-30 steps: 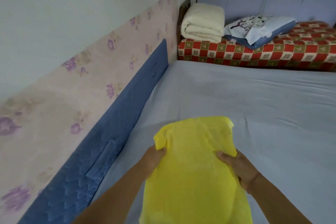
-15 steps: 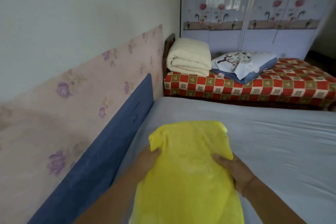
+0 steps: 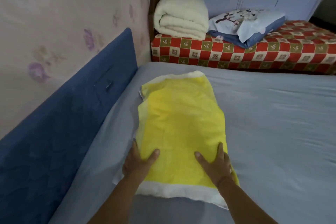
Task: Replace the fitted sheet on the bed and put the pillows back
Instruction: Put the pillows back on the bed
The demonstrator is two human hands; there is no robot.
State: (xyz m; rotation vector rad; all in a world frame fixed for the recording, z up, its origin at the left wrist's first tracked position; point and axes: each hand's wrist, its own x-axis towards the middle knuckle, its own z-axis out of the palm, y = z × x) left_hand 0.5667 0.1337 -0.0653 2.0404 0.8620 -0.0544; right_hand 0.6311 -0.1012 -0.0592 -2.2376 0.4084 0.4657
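Since 1 second ago we have lowered the yellow pillow (image 3: 181,123) from mid-air onto the grey fitted sheet (image 3: 272,123), beside the blue padded panel (image 3: 72,114). Our left hand (image 3: 138,163) and right hand (image 3: 216,165) lie spread on its near end, thumbs on top, pressing. Sliding it could ruck the sheet beneath, we judge. It looks soft, white-bordered and slightly crumpled
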